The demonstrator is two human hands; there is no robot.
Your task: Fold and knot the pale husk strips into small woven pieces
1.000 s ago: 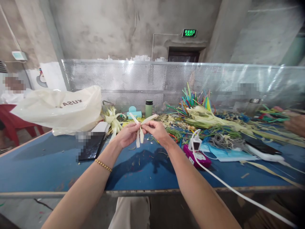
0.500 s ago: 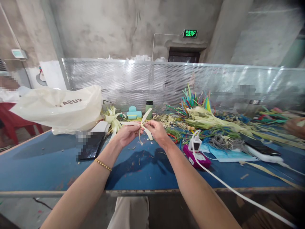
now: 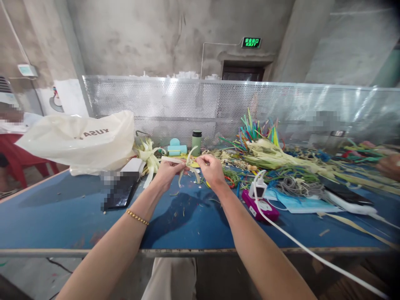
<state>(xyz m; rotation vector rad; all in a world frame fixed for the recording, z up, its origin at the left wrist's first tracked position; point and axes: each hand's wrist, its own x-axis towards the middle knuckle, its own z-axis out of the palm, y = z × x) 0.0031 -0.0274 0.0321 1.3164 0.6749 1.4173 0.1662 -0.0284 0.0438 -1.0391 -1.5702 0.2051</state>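
Note:
Both my hands are raised over the blue table (image 3: pixel 62 221), holding a small bundle of pale leaf strips (image 3: pixel 186 163) between them. My left hand (image 3: pixel 167 173) is closed on the strips from the left, with one strip sticking out to the left over its fingers. My right hand (image 3: pixel 213 168) pinches the strips from the right, and loose ends curl down between the two hands. A gold bead bracelet (image 3: pixel 137 217) is on my left wrist.
A cream plastic bag (image 3: pixel 78 141) and a black phone (image 3: pixel 120 189) lie at the left. A magenta power strip (image 3: pixel 261 206) with a white cable (image 3: pixel 312 254) sits at the right, beside a heap of leaves and coloured strips (image 3: pixel 271 156). Another person's hand (image 3: pixel 389 166) shows at far right.
The strips were turned between my hands: the long pale ends that hung straight down now curl, and one strip points left. Both hands have risen slightly.

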